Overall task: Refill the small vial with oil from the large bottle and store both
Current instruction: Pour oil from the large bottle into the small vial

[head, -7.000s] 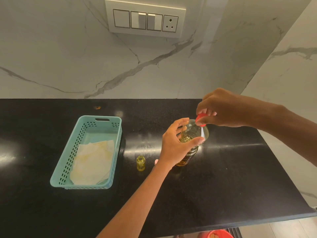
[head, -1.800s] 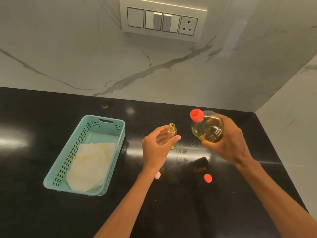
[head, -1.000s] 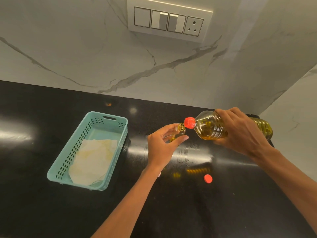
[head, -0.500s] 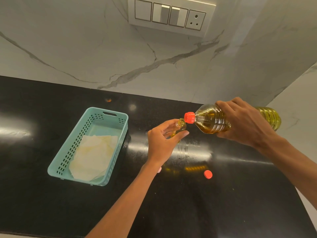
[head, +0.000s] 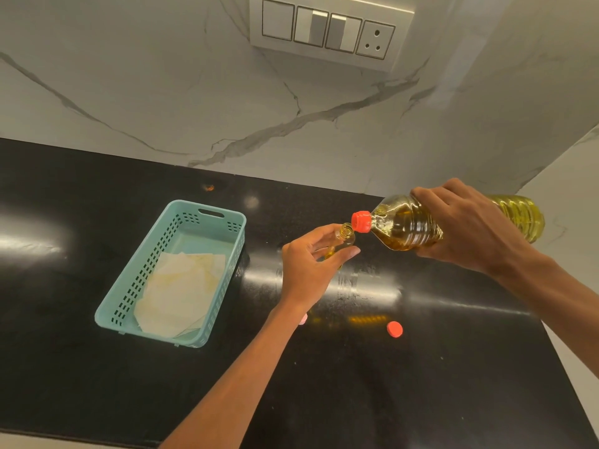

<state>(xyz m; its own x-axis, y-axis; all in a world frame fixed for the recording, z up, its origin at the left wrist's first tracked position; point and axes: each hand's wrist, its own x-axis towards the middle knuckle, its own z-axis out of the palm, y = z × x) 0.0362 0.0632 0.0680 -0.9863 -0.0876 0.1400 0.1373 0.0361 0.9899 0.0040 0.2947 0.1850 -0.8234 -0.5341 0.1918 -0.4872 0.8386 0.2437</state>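
Though black, glossy counter [head: 421, 384] (marble walls [head: 155, 92])

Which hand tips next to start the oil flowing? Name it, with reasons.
Right. The right hand grips the large bottle, tilted, its red spout by the mouth of the vial; the left hand just holds the vial.
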